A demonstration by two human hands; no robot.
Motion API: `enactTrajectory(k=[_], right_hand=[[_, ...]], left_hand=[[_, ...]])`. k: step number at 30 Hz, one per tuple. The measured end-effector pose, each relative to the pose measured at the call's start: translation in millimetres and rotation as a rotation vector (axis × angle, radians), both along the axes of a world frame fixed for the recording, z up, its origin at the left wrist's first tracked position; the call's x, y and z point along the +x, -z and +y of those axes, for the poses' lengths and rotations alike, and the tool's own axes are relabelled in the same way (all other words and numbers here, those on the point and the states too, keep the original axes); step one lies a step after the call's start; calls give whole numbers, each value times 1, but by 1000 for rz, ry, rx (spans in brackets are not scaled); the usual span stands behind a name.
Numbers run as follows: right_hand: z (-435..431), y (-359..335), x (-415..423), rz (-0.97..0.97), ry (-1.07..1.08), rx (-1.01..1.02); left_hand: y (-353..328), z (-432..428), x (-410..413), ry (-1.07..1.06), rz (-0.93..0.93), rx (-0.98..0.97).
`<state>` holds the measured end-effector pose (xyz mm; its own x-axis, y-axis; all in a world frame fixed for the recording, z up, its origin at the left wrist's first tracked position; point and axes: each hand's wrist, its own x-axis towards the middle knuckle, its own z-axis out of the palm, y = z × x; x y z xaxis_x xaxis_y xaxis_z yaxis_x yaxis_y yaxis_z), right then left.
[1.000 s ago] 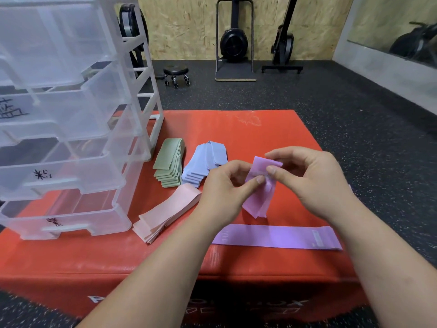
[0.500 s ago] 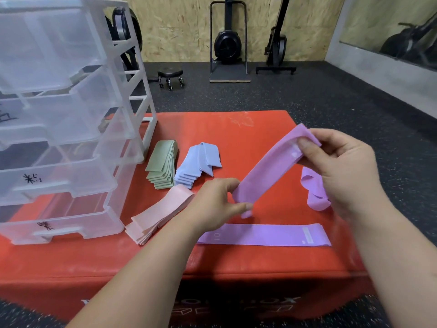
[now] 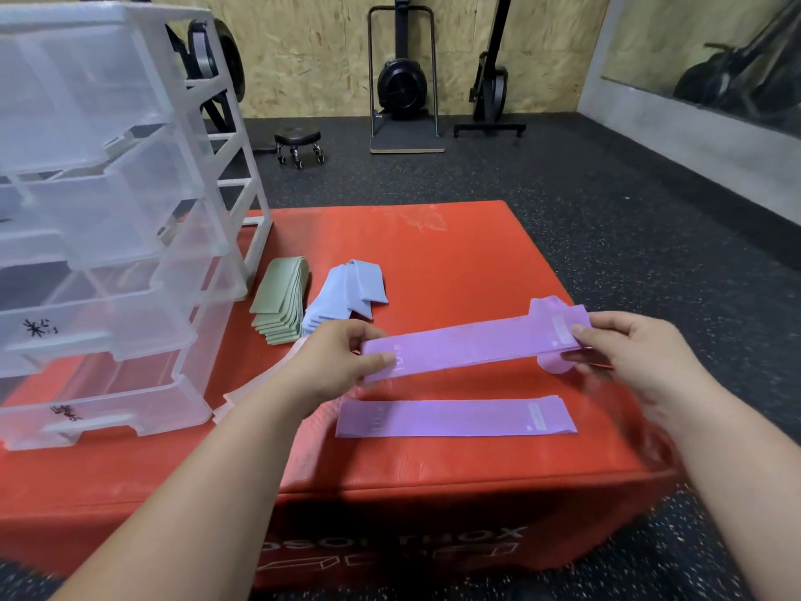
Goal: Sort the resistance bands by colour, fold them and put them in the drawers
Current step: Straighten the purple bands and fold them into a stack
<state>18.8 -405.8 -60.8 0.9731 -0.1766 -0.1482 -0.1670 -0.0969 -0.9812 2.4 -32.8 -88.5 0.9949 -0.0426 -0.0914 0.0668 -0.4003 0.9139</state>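
A purple resistance band (image 3: 472, 345) is stretched flat in the air between my hands. My left hand (image 3: 333, 362) pinches its left end and my right hand (image 3: 628, 353) pinches its right end. Below it a second purple band (image 3: 455, 418) lies flat on the red box (image 3: 433, 253). More purple band (image 3: 550, 364) shows behind the held one, partly hidden. Stacks of green bands (image 3: 281, 305), blue bands (image 3: 342, 297) and pink bands (image 3: 242, 392) lie beside the clear plastic drawer unit (image 3: 108, 210) on the left; my left arm covers much of the pink stack.
The drawer unit has several translucent drawers, some pulled out, two with black marks on their fronts. Dark rubber floor surrounds the box. A small wheeled stool (image 3: 299, 143) and gym machines (image 3: 403, 80) stand by the far wooden wall.
The purple band was bunched between my hands, then lifted at a slant. Now it is pulled out level, my left hand at its left end and my right hand lower.
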Motion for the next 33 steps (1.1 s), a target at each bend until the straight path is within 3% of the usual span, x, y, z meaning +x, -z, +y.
enactTrajectory(k=[4,9,23,33], right_hand=[[-3,4,-6,101,4,-8],[-8,10,-16,146,-5,-161],[-7,34,-31,33,-186,-640],[0,36,-37,-67,-288,-1043]], left_hand=[[-2,-1,-6,-61,41,-81],[-4,3,-20,-160,27,-72],[13,6,-48,-180,-111,449],[19,3,-56,-54,-262,753]])
